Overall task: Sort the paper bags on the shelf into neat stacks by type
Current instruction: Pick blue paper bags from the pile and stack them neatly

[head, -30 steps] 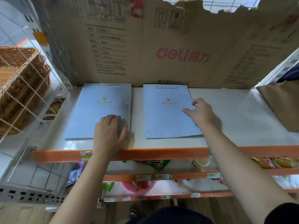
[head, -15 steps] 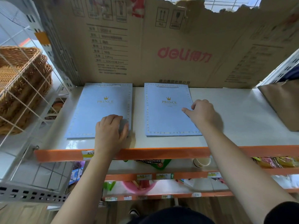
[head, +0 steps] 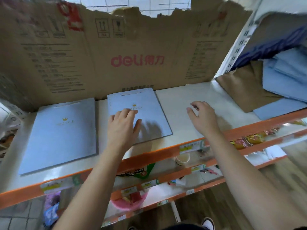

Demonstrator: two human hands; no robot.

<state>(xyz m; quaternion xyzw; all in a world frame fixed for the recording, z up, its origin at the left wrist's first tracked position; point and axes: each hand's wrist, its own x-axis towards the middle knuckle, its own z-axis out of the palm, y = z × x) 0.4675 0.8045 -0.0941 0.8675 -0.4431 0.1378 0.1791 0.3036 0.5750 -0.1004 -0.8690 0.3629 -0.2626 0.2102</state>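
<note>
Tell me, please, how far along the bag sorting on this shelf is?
Partly done. Two blue bags lie flat side by side at the left. The left hand presses on the second one; the right hand hovers empty over bare shelf. Left: the mixed heap of brown bags and blue sheets at the right.

Two flat pale-blue crowned paper bags (head: 59,133) (head: 149,113) lie side by side; brown bags (head: 245,90) lie far right.
</note>
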